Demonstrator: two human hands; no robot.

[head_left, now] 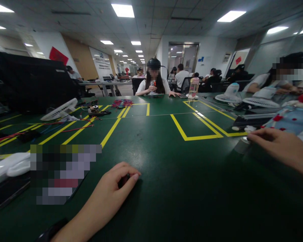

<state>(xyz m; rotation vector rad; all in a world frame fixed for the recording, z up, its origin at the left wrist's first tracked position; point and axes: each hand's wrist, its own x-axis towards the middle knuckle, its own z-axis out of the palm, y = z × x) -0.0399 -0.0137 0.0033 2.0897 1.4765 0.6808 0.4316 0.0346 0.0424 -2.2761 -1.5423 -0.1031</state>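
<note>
On the right, my right hand [277,143] reaches in with its thumb and fingers pinched at the top of a small grey cylinder [242,146]. The cylinder stands on the dark green table [166,195] and has a shiny top; its exact kind is too blurred to tell. My left hand [118,183] rests on the table near the middle. Its fingers are curled and the thumb meets the forefinger, with nothing visible between them. A dark band circles the left wrist.
Left lie a phone [10,195], a white device [8,168], a blurred-out flat item [63,174], wires and a white fan [62,110]. Across sits a person [154,84], near a bottle [193,89]. Right are fans [228,94], metal rails [255,117] and a light-blue bag-like item [295,116].
</note>
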